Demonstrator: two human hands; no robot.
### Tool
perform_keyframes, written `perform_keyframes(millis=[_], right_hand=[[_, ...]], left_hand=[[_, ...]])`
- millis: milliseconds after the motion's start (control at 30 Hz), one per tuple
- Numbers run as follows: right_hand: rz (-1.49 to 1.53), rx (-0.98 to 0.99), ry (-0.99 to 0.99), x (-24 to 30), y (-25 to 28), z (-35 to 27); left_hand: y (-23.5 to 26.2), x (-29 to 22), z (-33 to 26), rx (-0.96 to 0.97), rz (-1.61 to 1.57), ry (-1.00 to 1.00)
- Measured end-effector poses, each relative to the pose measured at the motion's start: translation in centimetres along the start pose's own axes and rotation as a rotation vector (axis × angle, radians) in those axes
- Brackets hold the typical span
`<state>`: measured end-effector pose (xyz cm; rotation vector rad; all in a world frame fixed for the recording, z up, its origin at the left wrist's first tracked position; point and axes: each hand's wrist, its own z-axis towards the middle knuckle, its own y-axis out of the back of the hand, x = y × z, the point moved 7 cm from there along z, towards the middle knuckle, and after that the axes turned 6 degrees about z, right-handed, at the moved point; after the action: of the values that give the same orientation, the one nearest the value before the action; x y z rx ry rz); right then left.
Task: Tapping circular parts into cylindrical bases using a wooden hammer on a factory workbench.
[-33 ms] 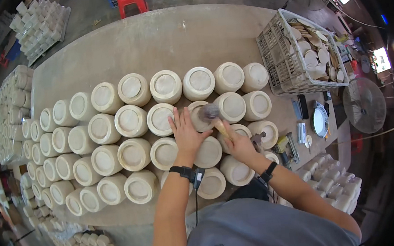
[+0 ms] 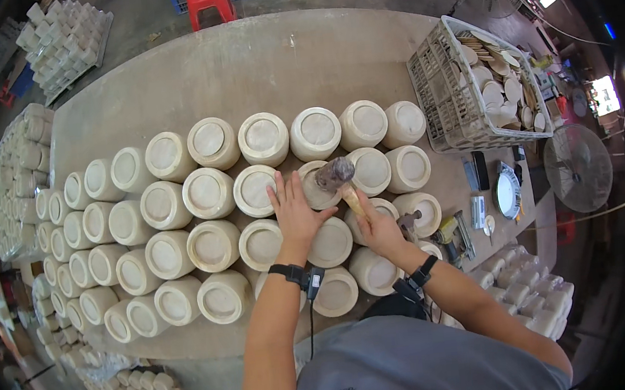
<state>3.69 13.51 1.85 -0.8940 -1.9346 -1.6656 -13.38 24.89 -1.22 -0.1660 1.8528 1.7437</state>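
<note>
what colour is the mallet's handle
Yellowish tan; the mallet's handle shows best in the head view.

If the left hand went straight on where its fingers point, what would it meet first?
The left hand would likely meet the pale pot fourth from the right in the far row, though hand height is unclear.

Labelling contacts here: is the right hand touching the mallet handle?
Touching. The head view shows the right hand closed around the lower part of the wooden mallet handle, no gap visible.
</note>
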Motion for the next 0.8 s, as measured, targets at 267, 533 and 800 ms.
perform_keyframes(millis=[267,533,800], right_hand=[[0.083,-0.286,0.317,3.5,3.6,-2.8],[-0.004,-0.070,0.213,1.3,1.4,-0.8],[-0.045,-0.102,0.187,-0.1,1.1,-1.8]], left_hand=[[0.5,0.0,-0.3,-0.071,-0.032,-0.017],[-0.2,0.3,-0.4,-0.071,-0.024,0.001],[0.1,0.1,-0.3,-0.054,-0.060,-0.008]])
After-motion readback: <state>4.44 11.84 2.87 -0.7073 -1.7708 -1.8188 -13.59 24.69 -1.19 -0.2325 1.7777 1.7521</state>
